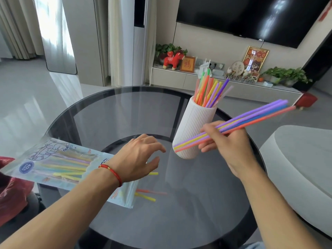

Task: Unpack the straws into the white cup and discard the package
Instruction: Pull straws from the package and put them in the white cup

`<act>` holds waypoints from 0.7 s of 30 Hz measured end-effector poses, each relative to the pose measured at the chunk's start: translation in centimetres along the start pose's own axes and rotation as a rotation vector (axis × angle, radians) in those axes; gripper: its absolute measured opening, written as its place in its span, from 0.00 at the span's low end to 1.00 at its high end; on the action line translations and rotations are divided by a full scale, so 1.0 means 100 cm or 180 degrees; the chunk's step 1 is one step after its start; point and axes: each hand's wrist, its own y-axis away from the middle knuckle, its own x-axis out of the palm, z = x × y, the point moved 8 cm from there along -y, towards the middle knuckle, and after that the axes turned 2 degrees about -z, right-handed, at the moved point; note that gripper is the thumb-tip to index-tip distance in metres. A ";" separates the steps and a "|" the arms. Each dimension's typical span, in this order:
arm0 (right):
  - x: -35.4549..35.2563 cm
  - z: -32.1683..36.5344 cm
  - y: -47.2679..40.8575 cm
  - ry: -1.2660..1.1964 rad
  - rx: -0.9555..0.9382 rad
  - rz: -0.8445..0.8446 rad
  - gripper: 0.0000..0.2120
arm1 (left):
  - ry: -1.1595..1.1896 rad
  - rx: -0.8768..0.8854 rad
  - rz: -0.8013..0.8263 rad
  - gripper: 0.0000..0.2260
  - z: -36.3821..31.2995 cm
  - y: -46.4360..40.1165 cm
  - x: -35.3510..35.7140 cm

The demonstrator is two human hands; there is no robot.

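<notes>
Pkg label reads "40"; right hand grips straw bundle.

On the worktop, the cup stands right of centre with straws in it; the package lies at the left edge, loose straws beside its mouth.

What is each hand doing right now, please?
Left hand: open, empty, above the package.
Right hand: closed on a bundle of straws, in front of the white cup.
</notes>
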 end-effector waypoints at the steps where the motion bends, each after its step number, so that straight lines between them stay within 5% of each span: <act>1: -0.006 0.007 -0.004 -0.0241 -0.0046 -0.0114 0.08 | 0.0023 -0.0015 -0.0196 0.12 -0.002 -0.001 -0.006; 6: -0.044 0.061 -0.034 -0.1041 -0.0470 -0.0738 0.10 | 0.0067 -0.0052 -0.0495 0.13 -0.006 -0.003 -0.014; 17: -0.018 0.098 -0.087 0.1828 -0.0868 -0.0462 0.13 | 0.0149 0.0053 -0.0503 0.14 -0.010 -0.003 -0.018; 21: -0.017 0.105 -0.088 0.1776 -0.0887 -0.0665 0.15 | 0.0134 0.0081 -0.0489 0.14 -0.013 -0.003 -0.017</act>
